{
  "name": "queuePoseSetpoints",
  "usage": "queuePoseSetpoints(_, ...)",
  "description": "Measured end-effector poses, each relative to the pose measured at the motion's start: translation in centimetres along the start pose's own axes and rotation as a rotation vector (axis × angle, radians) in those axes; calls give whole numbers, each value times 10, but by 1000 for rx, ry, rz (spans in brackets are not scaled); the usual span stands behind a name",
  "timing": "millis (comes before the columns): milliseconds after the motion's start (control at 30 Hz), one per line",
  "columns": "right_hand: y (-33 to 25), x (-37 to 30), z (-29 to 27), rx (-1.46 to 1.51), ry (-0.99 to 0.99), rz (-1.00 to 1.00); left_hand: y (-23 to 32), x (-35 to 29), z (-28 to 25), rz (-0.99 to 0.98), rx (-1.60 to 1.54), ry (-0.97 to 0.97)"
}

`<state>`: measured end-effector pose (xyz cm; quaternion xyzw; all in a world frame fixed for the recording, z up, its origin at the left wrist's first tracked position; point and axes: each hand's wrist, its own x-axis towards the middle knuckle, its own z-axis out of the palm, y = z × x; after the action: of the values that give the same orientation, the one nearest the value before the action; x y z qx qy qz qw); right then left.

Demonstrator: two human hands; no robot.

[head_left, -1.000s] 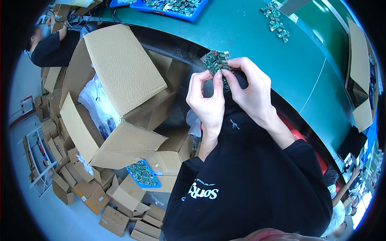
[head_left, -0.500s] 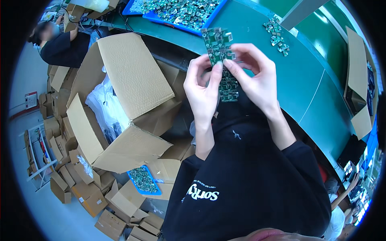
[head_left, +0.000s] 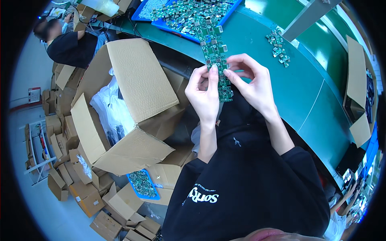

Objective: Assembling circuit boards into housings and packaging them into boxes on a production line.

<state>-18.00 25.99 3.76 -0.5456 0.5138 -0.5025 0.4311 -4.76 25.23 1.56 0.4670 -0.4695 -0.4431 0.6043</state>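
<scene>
A long green circuit board panel (head_left: 214, 47), made of several small joined boards, is held up over the near edge of the workbench. My left hand (head_left: 204, 90) grips its left side, thumb pressed on the face. On the other side my right hand (head_left: 251, 82) pinches the panel's right edge between thumb and fingers; the fingertips are partly hidden behind it. The panel's upper end overlaps a blue tray (head_left: 196, 39) heaped with small green circuit boards. A loose cluster of small circuit boards (head_left: 277, 47) lies on the bench to the right.
The green workbench (head_left: 305, 84) curves along the right, crossed by a grey metal post (head_left: 307, 20). An open cardboard box (head_left: 140, 80) with white plastic stands at left. Below it sits a small blue tray (head_left: 156, 192) of boards. Another person (head_left: 72, 48) sits at far left.
The panel has turned flatter toward me, showing its face as one straighter strip. My right hand has shifted slightly down along its edge. The whole view has moved a little.
</scene>
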Motion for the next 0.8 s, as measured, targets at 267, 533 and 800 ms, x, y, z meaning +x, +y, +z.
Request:
queuePoseSetpoints(267, -1, -6, 15, 122, 92, -83, -1, 2, 1, -16, -139, 0)
queuePoseSetpoints(533, 11, -9, 9, -159, 94, -379, -2, 4, 0, -88, -230, -30)
queuePoseSetpoints(800, 4, -10, 8, -42, 44, -26, -3, 6, 1, 11, -174, 62)
